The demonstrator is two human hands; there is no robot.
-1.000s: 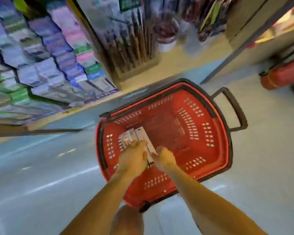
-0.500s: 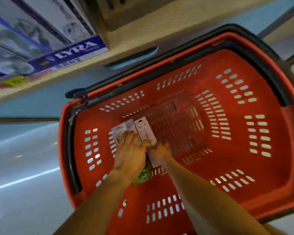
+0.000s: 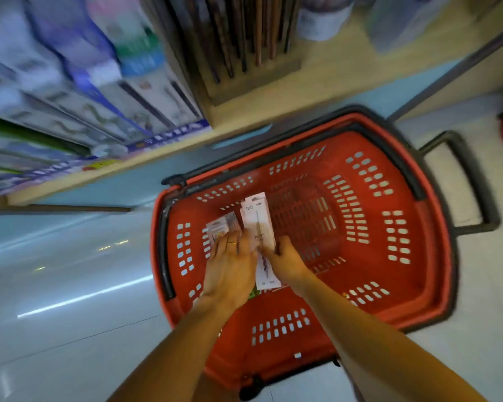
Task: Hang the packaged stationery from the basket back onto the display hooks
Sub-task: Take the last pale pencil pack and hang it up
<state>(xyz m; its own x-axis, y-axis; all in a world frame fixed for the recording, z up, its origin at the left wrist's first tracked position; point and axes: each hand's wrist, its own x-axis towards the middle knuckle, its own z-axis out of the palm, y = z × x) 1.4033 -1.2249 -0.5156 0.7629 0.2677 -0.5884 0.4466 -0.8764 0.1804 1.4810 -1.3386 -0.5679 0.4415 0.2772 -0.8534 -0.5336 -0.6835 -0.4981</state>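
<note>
Two hands reach down into a red basket [image 3: 389, 311] that stands on a pale tiled floor [image 3: 70, 314]. On the left hand [image 3: 230, 271] the fingers [image 3: 231, 245] lie fairly straight and close together, flat over a pack with yellow print [image 3: 219, 227] near the basket's left wall; a ring [image 3: 232, 243] shows on one of them. On the right hand [image 3: 285, 262] the fingers [image 3: 269, 250] curl onto the right edge of a long white pen pack [image 3: 259, 221], which lies lengthwise between the two hands with its hang tab toward the far rim. How firmly the right hand holds that pack I cannot tell, since motion blur softens the fingertips. A bit of green packaging [image 3: 252, 294] peeks out under the left wrist. All these packs sit on the basket floor toward its left side; the right half shows only the slotted bottom. A dark pull handle [image 3: 474, 184] sticks out past the basket's far right corner. Beyond the far rim runs a wooden shelf edge [image 3: 273, 111] with a rack of upright pencils [image 3: 244, 39], and to the left hang blurred rows of packaged goods [image 3: 70, 82]
</note>
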